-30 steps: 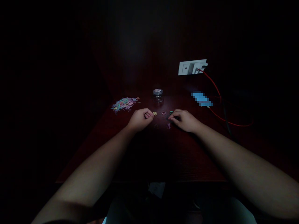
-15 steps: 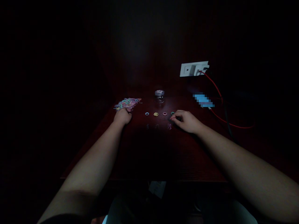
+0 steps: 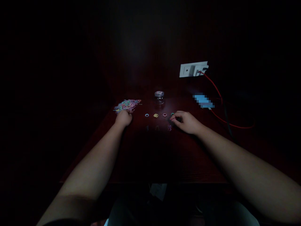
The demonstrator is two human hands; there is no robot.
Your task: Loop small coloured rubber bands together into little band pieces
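**Small Elastic Bands, Assorted Colours, Loose on Desk**

Heap of thin multicoloured elastic bands (image 3: 129, 104): tangled, at the left of the dark red-brown wooden desk (image 3: 192, 157). Left hand (image 3: 124, 119) at its near edge, back of the hand up; fingertips hidden, so whether this grip holds anything cannot be told.

Row of rings, left to right: light blue ring-shaped band (image 3: 147, 115); overlapping yellow ring-shaped bands (image 3: 155, 115); pink ring-shaped band (image 3: 165, 115); green ring-shaped band (image 3: 172, 114), partly hidden by the right hand (image 3: 185, 121). The right grip has thumb and fingertips drawn close together just beside the green one; too dim to tell whether a band is pinched between them.

Nearer the desk's front edge: faint pinkish-purple thin strands (image 3: 169, 127), with two dimmer bits to their left.

Beyond the row: clear round lidded jar (image 3: 159, 98), upright.

Handling, as judged: very light, soft, stretchy; not fragile, though thin pieces might snap under a hard pull. Tangled bands probably cling together. Best taken by fingertip pinch: rings at the rim, heaped bands by a loop standing free at the edge.
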